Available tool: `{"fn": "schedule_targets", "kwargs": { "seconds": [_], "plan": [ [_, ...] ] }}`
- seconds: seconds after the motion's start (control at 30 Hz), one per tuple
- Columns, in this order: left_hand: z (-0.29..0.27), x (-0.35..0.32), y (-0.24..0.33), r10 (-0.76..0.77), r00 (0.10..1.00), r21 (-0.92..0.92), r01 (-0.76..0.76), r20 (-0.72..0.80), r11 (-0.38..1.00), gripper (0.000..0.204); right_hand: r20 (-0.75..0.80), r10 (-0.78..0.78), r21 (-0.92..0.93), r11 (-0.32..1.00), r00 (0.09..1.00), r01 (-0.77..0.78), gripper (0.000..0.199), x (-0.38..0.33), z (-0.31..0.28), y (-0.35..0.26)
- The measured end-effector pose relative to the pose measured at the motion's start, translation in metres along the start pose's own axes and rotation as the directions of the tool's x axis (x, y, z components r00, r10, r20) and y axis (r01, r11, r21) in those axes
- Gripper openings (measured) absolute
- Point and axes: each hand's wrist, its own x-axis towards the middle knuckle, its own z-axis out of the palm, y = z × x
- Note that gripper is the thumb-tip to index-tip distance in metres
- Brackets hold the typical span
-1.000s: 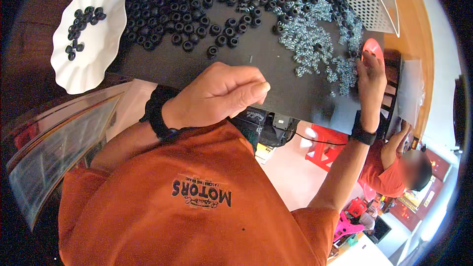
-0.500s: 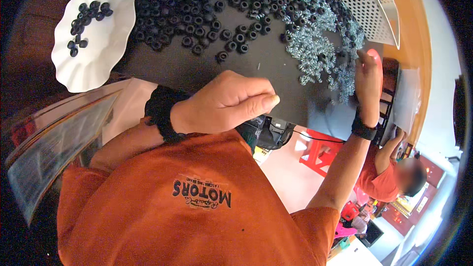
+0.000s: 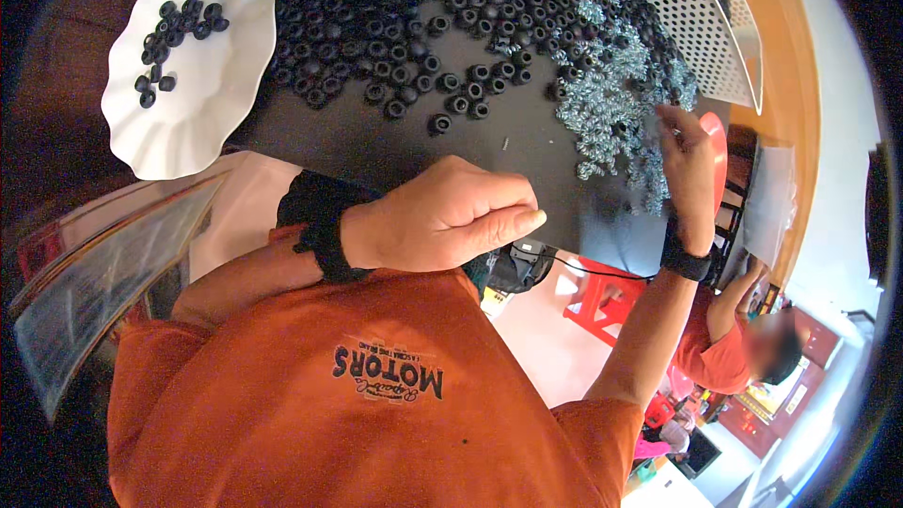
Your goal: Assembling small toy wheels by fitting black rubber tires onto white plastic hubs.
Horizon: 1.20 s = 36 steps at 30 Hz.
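Note:
My left hand (image 3: 450, 216) is held in front of my chest, a closed fist with the thumb pressed along the index finger; anything inside it is hidden. At the right, my right hand (image 3: 689, 167) reaches down at the edge of a heap of small silvery, spring-like metal pieces (image 3: 602, 118). Its fingers are bent, somewhat blurred, with a gap between thumb and index finger. Many small black round pieces with holes (image 3: 376, 33) spread over the dark table (image 3: 367, 146), beyond my left hand. Some touch or mix with the metal heap.
On the left stands a white wavy-rimmed plate (image 3: 202, 118) holding several black pieces. A white perforated basket (image 3: 682, 14) is at the far right, with a red rounded object (image 3: 715, 155) beside my right hand. Another person (image 3: 720, 353) in orange sits at the right, near a red stool (image 3: 602, 301).
My right hand has moved left, from the metal heap's outer edge in over it. The left fist stays closed. The whole view has shifted slightly.

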Motion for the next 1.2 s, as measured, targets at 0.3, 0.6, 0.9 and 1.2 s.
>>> {"fn": "schedule_targets", "kwargs": {
  "seconds": [0.3,0.6,0.9,1.2],
  "plan": [
    [0.0,-0.001,-0.001,0.026,1.0,0.052,-0.025,-0.011,0.998,0.015,0.013,0.025,-0.005,1.0,1.0,-0.025,0.022,0.029,0.008,-0.017],
    [0.003,0.001,-0.003,0.093,0.995,0.086,-0.09,-0.034,0.992,0.018,-0.041,-0.011,-0.078,0.997,0.999,0.008,0.02,0.027,0.01,-0.028],
    [0.009,0.005,0.005,-0.177,0.975,-0.61,0.061,-0.132,0.79,0.025,-0.085,-0.305,0.334,0.888,0.949,0.315,0.021,-0.041,-0.008,-0.155],
    [0.013,0.003,0.014,-0.218,0.974,-0.765,0.088,-0.069,0.638,0.025,-0.121,-0.34,0.338,0.869,0.933,0.361,0.032,-0.055,0.004,-0.166]
  ]
}}
